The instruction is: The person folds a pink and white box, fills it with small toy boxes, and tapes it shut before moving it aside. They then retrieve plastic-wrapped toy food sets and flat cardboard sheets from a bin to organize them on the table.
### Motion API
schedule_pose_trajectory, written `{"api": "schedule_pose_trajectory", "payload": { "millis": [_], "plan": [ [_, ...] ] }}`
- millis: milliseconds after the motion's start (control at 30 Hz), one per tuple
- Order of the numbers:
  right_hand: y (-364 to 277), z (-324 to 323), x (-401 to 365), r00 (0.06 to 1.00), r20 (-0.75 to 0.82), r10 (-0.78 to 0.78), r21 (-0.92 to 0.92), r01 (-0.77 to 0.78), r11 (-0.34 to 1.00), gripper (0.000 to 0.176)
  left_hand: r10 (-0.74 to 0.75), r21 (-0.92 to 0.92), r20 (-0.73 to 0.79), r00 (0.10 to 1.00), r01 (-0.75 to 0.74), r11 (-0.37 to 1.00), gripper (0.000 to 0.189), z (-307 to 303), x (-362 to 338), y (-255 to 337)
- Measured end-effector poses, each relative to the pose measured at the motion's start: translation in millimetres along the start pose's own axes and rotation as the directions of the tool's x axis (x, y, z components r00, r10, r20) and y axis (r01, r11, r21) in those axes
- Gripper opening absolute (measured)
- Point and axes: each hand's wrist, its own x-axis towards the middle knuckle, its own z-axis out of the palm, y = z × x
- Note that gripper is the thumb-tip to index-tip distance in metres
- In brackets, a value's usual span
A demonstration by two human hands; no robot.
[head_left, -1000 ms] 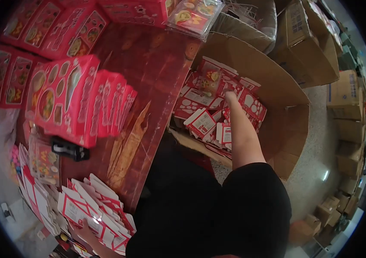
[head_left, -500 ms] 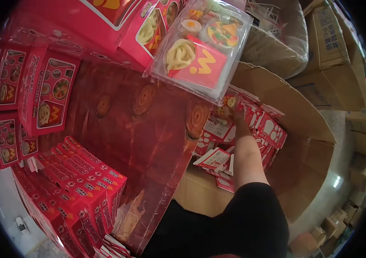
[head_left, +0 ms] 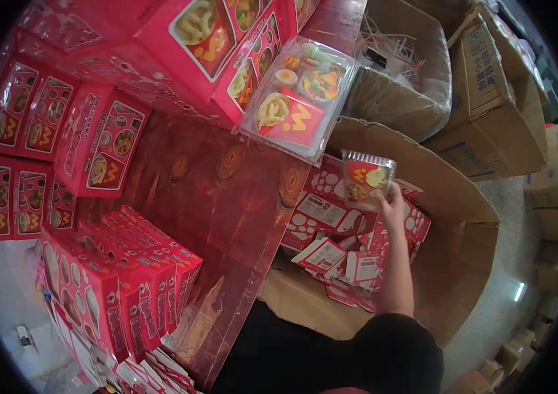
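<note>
My right hand [head_left: 392, 202] grips the lower right edge of a small clear plastic pack of toy food [head_left: 365, 178], its fingers closed on it. A red card with a yellow mark and a pale round piece show through the plastic. Both are above the open cardboard carton [head_left: 469, 253], where red and white printed boxes [head_left: 321, 213] lie in a jumbled heap. On the table corner beside the carton lies a larger clear tray of toy food [head_left: 295, 115]. My left hand is out of view.
The dark red wooden table [head_left: 193, 171] holds stacked pink toy boxes [head_left: 105, 141] and a row of upright red boxes [head_left: 141, 276]. Behind the carton stand a plastic-lined box [head_left: 410, 98] and a brown carton [head_left: 482, 105]. More cartons line the floor at right.
My right hand has risen from down among the boxes in the carton, with the small clear pack now lifted in it. The whole view has shifted slightly.
</note>
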Motion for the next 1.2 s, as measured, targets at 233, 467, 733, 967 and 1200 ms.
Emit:
{"api": "schedule_pose_trajectory", "payload": {
  "millis": [233, 467, 733, 967, 1200],
  "plan": [
    [-301.7, -50.1, -13.7, 0.617, 0.452, -0.644, -0.340, 0.787, 0.515, 0.040, 0.009, -0.095, 0.011, 1.000, -0.007, 0.995, 0.087, -25.8, -1.1, -37.5],
    [-364.3, 88.7, 91.5, 0.404, 0.586, -0.703, -0.320, 0.912, 0.257, 0.048, -0.027, -0.159, 0.028, 0.999, 0.032, 0.987, 0.088, -50.9, -6.6, -88.6],
    [-302.3, 134.4, 94.8, 0.708, 0.365, -0.605, -0.268, 0.702, 0.660, 0.062, -0.086, -0.202, 0.063, 0.994, 0.097, 0.975, 0.090, -64.3, -4.8, -119.8],
    [-291.1, 146.4, 8.4, 0.657, 0.606, -0.448, -0.641, 0.737, 0.213, 0.090, -0.110, -0.216, 0.091, 0.990, 0.127, 0.968, 0.092, -66.1, -7.5, -130.3],
    [-289.5, 146.6, 10.7, 0.583, 0.438, -0.685, -0.543, 0.778, 0.315, 0.074, -0.130, -0.243, 0.100, 0.987, 0.151, 0.958, 0.094, -80.1, -7.6, -140.1]
  ]
}}
